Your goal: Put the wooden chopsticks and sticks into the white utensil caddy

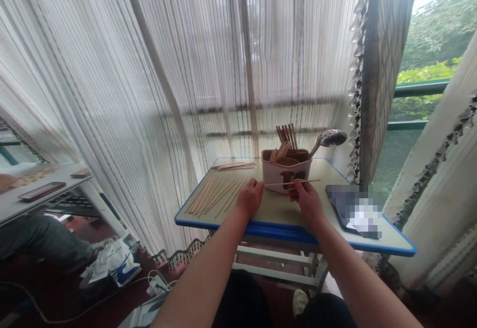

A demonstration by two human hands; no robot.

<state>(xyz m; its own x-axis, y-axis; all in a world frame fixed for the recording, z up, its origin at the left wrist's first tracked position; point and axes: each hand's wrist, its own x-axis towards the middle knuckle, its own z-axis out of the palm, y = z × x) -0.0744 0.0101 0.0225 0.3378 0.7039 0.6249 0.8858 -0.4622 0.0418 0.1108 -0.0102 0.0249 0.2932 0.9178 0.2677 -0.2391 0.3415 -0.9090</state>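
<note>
Item: your right hand (304, 201), its fingers (297, 188) closed in a pinch on one thin wooden stick (283, 183). The stick lies level and crosses in front of the holder.

Item: your left hand (249, 199), its fingers (256, 185) curled and almost closed, with the tips just beside the stick's left end. Whether they touch the stick cannot be told from this view.

Item: one desk (278, 208) with a blue edge, under both hands.

Item: one pale plastic holder (285, 175) at the back of the desk, with wooden sticks (286, 135) standing in it and a metal slotted spoon (330, 138) leaning out to the right.

Item: a row of loose sticks (212, 196) lying side by side left of your left hand.

Item: a small bundle of sticks (234, 166) lying flat at the back left of the desk, beside the holder.

Item: one dark flat object (352, 211), blurred, near the desk's right edge.
</note>
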